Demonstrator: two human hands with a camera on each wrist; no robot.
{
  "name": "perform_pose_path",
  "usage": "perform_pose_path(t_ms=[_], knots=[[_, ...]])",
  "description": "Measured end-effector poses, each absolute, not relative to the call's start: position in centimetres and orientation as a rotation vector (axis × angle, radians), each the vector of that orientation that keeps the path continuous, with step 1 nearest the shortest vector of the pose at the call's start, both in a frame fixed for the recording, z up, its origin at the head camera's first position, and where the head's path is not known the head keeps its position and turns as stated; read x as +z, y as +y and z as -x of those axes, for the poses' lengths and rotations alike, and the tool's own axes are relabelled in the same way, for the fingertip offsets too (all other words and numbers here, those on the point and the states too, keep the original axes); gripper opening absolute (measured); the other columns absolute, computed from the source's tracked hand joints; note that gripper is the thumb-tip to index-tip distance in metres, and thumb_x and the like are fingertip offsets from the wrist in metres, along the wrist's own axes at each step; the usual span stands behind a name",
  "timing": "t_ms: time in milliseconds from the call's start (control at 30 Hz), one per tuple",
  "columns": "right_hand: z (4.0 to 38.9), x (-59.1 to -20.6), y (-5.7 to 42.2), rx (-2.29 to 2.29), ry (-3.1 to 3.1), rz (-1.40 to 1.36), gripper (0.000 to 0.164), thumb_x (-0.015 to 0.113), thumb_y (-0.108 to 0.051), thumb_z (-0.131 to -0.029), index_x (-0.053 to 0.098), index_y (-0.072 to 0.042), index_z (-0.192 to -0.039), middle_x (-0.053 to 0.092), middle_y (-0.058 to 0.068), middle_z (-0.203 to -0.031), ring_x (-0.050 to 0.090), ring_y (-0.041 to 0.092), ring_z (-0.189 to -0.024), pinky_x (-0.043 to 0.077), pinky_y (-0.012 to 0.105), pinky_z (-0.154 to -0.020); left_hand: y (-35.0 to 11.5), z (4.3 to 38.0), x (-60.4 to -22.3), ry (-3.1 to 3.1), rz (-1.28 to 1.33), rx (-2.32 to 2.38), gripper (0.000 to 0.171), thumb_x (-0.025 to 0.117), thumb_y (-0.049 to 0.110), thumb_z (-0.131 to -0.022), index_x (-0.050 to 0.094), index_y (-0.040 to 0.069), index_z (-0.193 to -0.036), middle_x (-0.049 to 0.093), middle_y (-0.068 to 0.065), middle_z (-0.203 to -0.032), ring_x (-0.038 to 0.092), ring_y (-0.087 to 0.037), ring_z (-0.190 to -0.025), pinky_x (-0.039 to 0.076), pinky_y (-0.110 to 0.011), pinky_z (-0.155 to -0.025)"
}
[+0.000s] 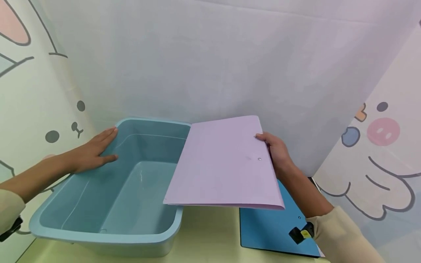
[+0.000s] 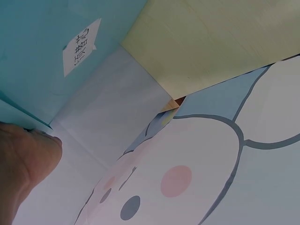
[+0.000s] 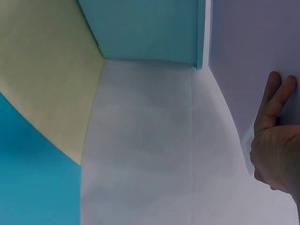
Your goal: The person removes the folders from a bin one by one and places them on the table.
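A lilac file folder [image 1: 223, 164] with small metal rivets is held up at a slant, its left side over the right rim of a blue plastic tub [image 1: 105, 238]. My right hand [image 1: 277, 151] grips the folder's right edge, thumb on top. In the right wrist view, the fingers [image 3: 276, 96] of that hand lie against its underside. My left hand [image 1: 93, 151] rests on the tub's left rim with its fingers straight. The tub's inside shows a bare bottom. Beneath my right forearm lies a blue folder [image 1: 269, 230], partly covered by the arm and the lilac folder.
The pale yellow tabletop [image 1: 210, 233] shows between the tub and the blue folder. A plain pale curtain [image 1: 223, 65] hangs behind, with cartoon-printed sheets [image 1: 378, 157] at both sides. In the left wrist view, a handwritten label [image 2: 82, 48] is stuck to the tub's outer wall.
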State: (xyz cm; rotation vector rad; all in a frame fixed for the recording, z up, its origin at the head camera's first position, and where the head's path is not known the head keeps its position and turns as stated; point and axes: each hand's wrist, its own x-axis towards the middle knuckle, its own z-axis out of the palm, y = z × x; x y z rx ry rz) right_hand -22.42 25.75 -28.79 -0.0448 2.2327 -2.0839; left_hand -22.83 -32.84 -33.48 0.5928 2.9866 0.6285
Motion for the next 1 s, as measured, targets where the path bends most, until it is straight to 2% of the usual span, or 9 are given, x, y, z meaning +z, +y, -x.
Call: perform_pose_path(t_ms=[333, 600, 833, 1000], knots=[[21.7, -28.9, 29.6, -2.166, 2.077, -0.069, 0.036, 0.052, -0.052, -0.117, 0.057, -0.023, -0.138, 0.081, -0.012, -0.105, 0.086, 0.008, -0.092, 0.069, 0.026, -0.077, -32.8, 22.8, -33.4, 2.98, -0.576, 0.631, 0.106, 0.072, 0.026, -0.109, -0.004, -0.005, -0.178, -0.003, -0.036, -0.186, -0.004, -0.063, -0.172, 0.013, -0.091, -0.128], [21.8, -29.9, 32.0, -2.162, 2.054, 0.017, 0.029, 0.049, -0.046, -0.12, 0.057, -0.021, -0.134, 0.081, -0.011, -0.107, 0.085, 0.008, -0.091, 0.07, 0.027, -0.076, -32.8, 22.8, -33.3, 2.974, -0.572, 0.643, 0.106, 0.072, 0.025, -0.109, -0.003, -0.006, -0.178, -0.003, -0.036, -0.186, -0.004, -0.063, -0.172, 0.012, -0.091, -0.128], [21.5, -31.9, 33.9, -2.051, 2.131, 0.062, 0.036, 0.047, -0.05, -0.12, 0.051, -0.028, -0.148, 0.08, -0.01, -0.117, 0.087, 0.014, -0.099, 0.07, 0.034, -0.078, -32.7, 22.9, -33.5, 2.968, -0.578, 0.652, 0.107, 0.072, 0.026, -0.109, -0.003, -0.005, -0.178, -0.003, -0.035, -0.186, -0.003, -0.063, -0.172, 0.013, -0.091, -0.128], [21.4, -33.9, 35.0, -1.994, 2.19, 0.048, 0.038, 0.046, -0.052, -0.12, 0.049, -0.031, -0.151, 0.078, -0.011, -0.12, 0.087, 0.014, -0.101, 0.071, 0.037, -0.08, -32.5, 22.9, -33.4, 2.961, -0.579, 0.656, 0.107, 0.072, 0.027, -0.109, -0.003, -0.004, -0.178, -0.004, -0.034, -0.187, -0.004, -0.062, -0.172, 0.012, -0.09, -0.128]])
